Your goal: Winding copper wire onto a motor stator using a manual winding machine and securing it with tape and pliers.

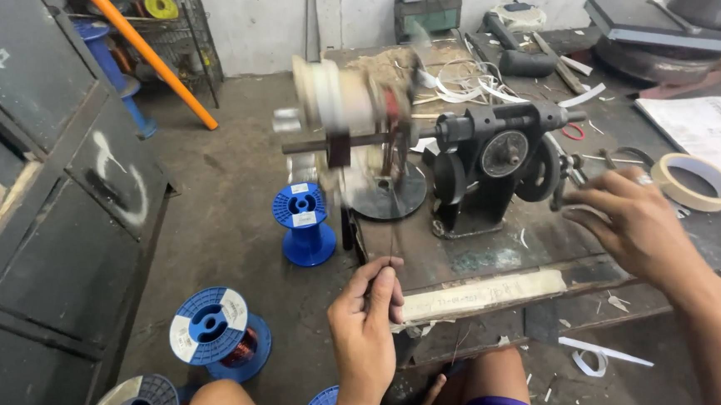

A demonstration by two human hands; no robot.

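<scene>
At frame centre, the left hand (366,315) pinches a thin wire (390,230) between pressed fingers, below the blurred pale coil former (346,103). The right hand (637,223), fingers curled, grips the crank (572,177) of the black metal winder (491,157) on the scuffed table (481,258). 4 blue plastic spools (303,223) of copper wire stand on the concrete floor (234,177), lower left.

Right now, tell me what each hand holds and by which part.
The left hand pinches a thin wire between its fingertips, low on the strand running up to the blurred coil former. The right hand grips the winder's crank handle.
</scene>
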